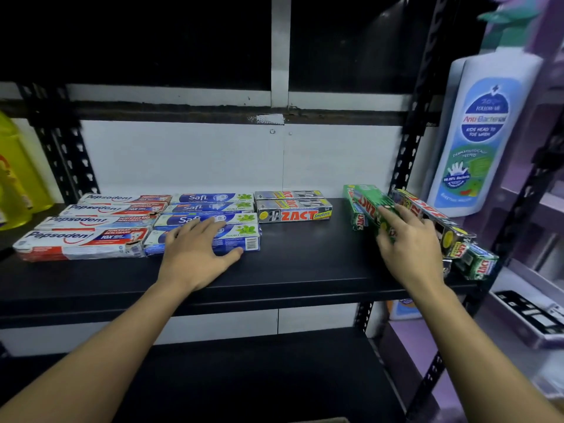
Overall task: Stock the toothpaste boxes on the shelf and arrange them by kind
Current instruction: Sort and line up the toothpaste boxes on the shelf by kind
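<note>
4 Safi boxes (210,209) lie parallel to the shelf's (290,270) front edge, left hand (195,251) flat atop. Right hand (409,242), fingers spread, touches green Zact box (369,203), long axis skewed back-to-front.

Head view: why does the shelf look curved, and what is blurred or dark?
In the head view the wide lens bows the shelf; the right hand and green Zact box under it look motion-smeared; the white bottle at the right is soft; above the shelf it is nearly black.
</note>
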`<state>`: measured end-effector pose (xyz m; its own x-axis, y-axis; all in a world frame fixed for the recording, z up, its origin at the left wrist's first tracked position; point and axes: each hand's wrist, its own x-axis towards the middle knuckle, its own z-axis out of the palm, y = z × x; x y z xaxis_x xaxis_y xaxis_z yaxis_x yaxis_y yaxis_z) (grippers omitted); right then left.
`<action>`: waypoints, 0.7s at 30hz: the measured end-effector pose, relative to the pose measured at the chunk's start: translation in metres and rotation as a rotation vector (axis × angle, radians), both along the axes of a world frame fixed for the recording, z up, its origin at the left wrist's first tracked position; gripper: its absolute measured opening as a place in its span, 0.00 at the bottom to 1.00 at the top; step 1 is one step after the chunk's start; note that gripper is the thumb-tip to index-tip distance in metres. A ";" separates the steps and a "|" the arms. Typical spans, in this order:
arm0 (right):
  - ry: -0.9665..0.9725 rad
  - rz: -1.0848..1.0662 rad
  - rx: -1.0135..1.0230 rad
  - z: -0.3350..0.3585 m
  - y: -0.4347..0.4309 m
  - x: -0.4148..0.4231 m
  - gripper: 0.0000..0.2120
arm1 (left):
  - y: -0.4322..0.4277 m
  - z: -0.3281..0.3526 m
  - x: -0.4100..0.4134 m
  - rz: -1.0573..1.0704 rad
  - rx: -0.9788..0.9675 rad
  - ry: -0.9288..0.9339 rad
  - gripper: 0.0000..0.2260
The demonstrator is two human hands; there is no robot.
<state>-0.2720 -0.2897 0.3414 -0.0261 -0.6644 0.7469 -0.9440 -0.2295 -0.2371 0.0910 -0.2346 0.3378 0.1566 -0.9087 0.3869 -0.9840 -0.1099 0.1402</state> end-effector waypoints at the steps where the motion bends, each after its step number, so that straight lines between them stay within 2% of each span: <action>1: -0.034 0.023 -0.050 -0.002 0.003 0.002 0.20 | 0.000 0.000 0.000 0.000 -0.003 0.001 0.34; 7: -0.031 0.182 -0.269 -0.018 0.043 0.018 0.16 | -0.001 -0.001 0.001 0.003 0.004 -0.005 0.34; 14: 0.010 0.217 -0.136 -0.053 0.072 0.031 0.19 | -0.002 -0.001 0.002 -0.002 0.000 -0.012 0.35; 21: -0.012 0.114 -0.210 -0.009 0.064 0.003 0.15 | -0.003 -0.002 0.004 -0.010 -0.004 -0.004 0.35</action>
